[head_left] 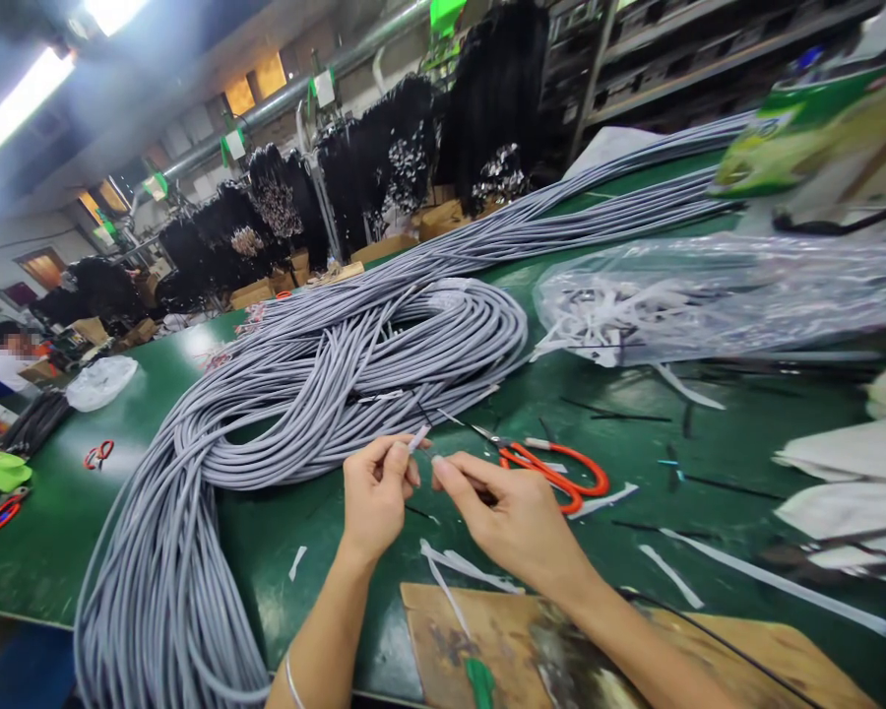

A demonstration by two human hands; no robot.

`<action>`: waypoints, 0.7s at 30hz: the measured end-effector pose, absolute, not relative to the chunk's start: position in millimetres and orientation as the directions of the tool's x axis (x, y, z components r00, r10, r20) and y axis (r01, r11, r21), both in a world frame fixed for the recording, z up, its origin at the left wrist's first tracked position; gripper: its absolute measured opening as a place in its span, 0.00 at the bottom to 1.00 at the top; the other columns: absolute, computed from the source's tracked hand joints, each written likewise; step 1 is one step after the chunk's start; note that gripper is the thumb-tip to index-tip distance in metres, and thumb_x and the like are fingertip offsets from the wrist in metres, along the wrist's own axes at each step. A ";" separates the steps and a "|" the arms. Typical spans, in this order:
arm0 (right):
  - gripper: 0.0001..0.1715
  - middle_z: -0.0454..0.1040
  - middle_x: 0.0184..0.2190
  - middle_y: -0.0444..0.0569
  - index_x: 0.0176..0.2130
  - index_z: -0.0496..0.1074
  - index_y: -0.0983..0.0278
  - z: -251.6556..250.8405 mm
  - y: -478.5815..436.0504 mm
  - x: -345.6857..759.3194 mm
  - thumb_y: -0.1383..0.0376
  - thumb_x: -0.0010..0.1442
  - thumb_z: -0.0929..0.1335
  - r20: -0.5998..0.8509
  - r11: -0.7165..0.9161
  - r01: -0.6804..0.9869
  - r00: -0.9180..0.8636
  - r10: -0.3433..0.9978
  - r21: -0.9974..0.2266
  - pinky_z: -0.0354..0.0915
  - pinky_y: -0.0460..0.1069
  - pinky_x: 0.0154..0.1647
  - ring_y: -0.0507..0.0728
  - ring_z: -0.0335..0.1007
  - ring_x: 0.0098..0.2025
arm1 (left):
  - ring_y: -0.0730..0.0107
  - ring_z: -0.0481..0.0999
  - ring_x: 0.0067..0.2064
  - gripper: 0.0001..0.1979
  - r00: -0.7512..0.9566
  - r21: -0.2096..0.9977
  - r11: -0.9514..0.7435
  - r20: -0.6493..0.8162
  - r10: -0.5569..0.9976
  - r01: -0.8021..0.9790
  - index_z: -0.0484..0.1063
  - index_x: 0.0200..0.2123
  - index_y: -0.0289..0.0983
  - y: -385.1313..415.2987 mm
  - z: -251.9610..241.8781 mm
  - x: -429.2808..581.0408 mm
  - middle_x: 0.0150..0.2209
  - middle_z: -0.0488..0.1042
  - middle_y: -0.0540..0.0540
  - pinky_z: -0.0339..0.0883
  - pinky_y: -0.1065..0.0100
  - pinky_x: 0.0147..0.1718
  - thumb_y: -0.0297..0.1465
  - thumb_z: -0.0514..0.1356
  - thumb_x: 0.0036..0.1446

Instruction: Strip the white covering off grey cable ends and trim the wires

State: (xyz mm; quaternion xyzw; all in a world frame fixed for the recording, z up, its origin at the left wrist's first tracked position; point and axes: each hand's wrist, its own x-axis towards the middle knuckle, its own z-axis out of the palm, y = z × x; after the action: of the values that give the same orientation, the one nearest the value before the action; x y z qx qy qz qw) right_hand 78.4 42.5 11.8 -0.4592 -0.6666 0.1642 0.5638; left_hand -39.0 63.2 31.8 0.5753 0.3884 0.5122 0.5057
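In the head view my left hand is closed in a pinch around a small white strip. Close beside it, my right hand has thumb and forefinger pressed together; whatever is between them is too small to make out. Orange-handled scissors lie on the green table just past the right hand, blades pointing away to the left. Behind both hands rests a large coiled bundle of grey cables. White strip scraps lie below the hands.
A clear plastic bag of white strips lies at the right. A worn brown board sits at the near edge. Red-handled scissors and a person are to the left. Black cable bundles hang behind the table.
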 end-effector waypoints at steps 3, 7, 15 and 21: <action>0.21 0.50 0.11 0.37 0.18 0.63 0.64 18.0 40.3 79.1 0.61 0.59 0.59 0.594 0.513 0.442 0.058 0.803 -0.736 0.44 0.43 0.12 0.45 0.45 0.12 | 0.84 0.50 0.16 0.24 0.177 0.980 -0.189 0.198 0.964 -0.065 0.74 0.32 0.29 62.2 31.8 -37.3 0.17 0.58 0.55 0.45 0.76 0.15 0.47 0.57 0.51; 0.20 0.51 0.11 0.37 0.18 0.63 0.64 22.2 36.5 76.4 0.62 0.58 0.59 0.590 0.486 0.443 0.128 0.797 -0.753 0.45 0.43 0.12 0.45 0.47 0.12 | 0.82 0.52 0.16 0.23 0.181 0.975 -0.224 0.218 0.959 0.014 0.75 0.33 0.29 59.6 30.6 -34.9 0.16 0.59 0.54 0.46 0.75 0.15 0.46 0.55 0.54; 0.22 0.49 0.10 0.36 0.18 0.56 0.60 21.0 49.9 100.0 0.52 0.56 0.62 0.345 0.360 0.090 0.565 0.749 -0.929 0.46 0.44 0.11 0.47 0.44 0.11 | 0.76 0.60 0.18 0.15 0.312 0.885 -0.356 0.262 0.913 0.300 0.78 0.31 0.33 44.5 19.8 -18.4 0.16 0.67 0.50 0.55 0.74 0.19 0.34 0.53 0.56; 0.14 0.61 0.16 0.40 0.26 0.69 0.61 37.1 48.6 118.9 0.54 0.53 0.66 0.553 0.452 0.343 0.310 0.773 -0.824 0.52 0.44 0.15 0.48 0.53 0.16 | 0.78 0.57 0.16 0.17 0.269 0.934 -0.253 0.183 0.946 0.252 0.77 0.31 0.30 53.1 21.7 -26.3 0.16 0.67 0.50 0.52 0.75 0.17 0.36 0.53 0.55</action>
State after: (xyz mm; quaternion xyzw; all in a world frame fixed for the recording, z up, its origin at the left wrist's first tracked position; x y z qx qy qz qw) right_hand 118.9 48.6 37.1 -0.4959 -0.5628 0.1681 0.6396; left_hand -26.3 53.1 21.7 0.6758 0.4429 0.4118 0.4213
